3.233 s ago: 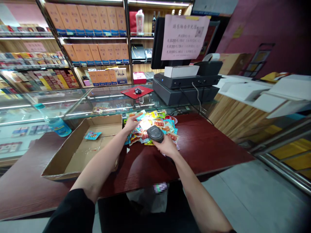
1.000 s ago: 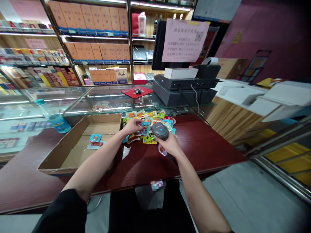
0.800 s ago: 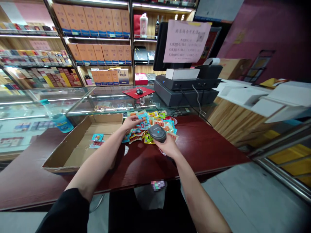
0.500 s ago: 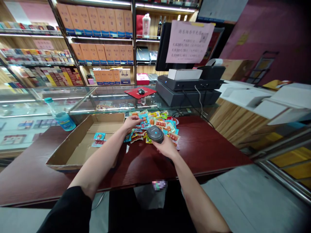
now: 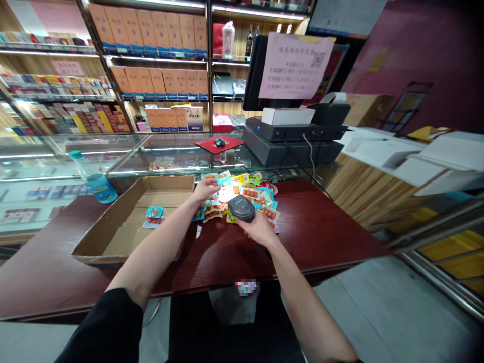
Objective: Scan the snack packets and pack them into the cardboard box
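My right hand [image 5: 259, 228] is wrapped round a black barcode scanner [image 5: 242, 208], its head tilted toward the pile of small snack packets [image 5: 251, 193]. Bright white light falls on a packet [image 5: 226, 191] beside my left hand [image 5: 206, 190]. The fingers of that hand pinch the packet's left edge at the pile's left side. Several packets show reddish sausage-like pieces through clear wrapping; others are blue or yellow. The scanner and my right hand hide part of the heap. To the left, two packets [image 5: 155, 212] lie inside an open shallow cardboard box [image 5: 102, 229].
A water bottle [image 5: 94, 179] with a teal cap leans at the box's far left. Behind the dark red table [image 5: 321, 232] stand a glass display counter [image 5: 128, 161], a red mouse pad [image 5: 207, 143] and a cash register unit [image 5: 291, 146] with cables. Stocked shelves line the back wall.
The scanner's light has come on and now whitens the packet at my left fingers. Both hands have stayed almost in place.
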Tool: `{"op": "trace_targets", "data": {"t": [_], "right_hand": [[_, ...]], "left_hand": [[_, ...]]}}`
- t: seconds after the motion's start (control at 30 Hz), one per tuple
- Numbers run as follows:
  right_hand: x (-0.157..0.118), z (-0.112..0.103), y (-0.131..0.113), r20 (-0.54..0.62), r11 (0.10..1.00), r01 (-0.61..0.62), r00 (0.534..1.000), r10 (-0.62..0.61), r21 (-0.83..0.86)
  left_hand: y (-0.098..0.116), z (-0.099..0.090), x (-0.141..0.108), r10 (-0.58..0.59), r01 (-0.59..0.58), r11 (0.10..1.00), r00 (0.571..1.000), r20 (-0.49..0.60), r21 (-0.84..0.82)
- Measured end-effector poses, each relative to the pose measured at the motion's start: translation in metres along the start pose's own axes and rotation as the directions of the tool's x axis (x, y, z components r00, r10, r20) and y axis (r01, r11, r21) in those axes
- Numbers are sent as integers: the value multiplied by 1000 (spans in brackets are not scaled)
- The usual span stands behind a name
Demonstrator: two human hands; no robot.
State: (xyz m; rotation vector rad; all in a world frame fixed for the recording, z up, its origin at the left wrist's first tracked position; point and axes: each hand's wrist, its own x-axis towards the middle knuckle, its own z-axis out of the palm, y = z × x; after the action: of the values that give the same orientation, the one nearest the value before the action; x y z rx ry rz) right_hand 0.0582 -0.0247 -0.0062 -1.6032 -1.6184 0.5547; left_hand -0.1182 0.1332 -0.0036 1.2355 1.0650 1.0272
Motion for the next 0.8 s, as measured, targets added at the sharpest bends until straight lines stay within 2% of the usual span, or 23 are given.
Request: {"op": "trace_targets", "data": {"t": [0.13, 0.2, 0.3, 0.4, 0.53, 0.63, 0.7, 0.73, 0.8], "right_hand": [[0, -1, 1, -11, 1000, 11, 1000, -10, 20], [1, -1, 4, -14, 1000, 3, 1000, -3, 27], [1, 0, 8, 3, 999, -27, 1000, 27, 37], [3, 0, 12, 37, 997, -56, 998, 54, 61], [8, 0, 13, 39, 996, -40, 999, 37, 77], [12, 2, 11, 44, 997, -29, 999, 26, 68], [14, 3, 10, 42, 998, -29, 999, 26, 64], [15, 4, 10, 38, 997, -29, 999, 26, 65], [15, 4, 9, 31, 997, -24, 999, 22, 73]], "left_hand": [[8, 2, -5, -6, 8, 998, 999, 34, -67], [17, 1, -6, 12, -11, 996, 1000, 14, -88], [36, -12, -7, 46, -48, 995, 998, -35, -85], [56, -49, -15, 95, -99, 995, 990, -103, -31], [78, -126, -45, 173, -155, 982, 969, -177, 111], [86, -177, -71, 196, -138, 964, 945, -261, 226], [87, -196, -81, 197, -111, 958, 925, -324, 263], [85, -200, -83, 191, -100, 959, 921, -340, 266], [80, -196, -82, 179, -95, 963, 927, -331, 252]]}}
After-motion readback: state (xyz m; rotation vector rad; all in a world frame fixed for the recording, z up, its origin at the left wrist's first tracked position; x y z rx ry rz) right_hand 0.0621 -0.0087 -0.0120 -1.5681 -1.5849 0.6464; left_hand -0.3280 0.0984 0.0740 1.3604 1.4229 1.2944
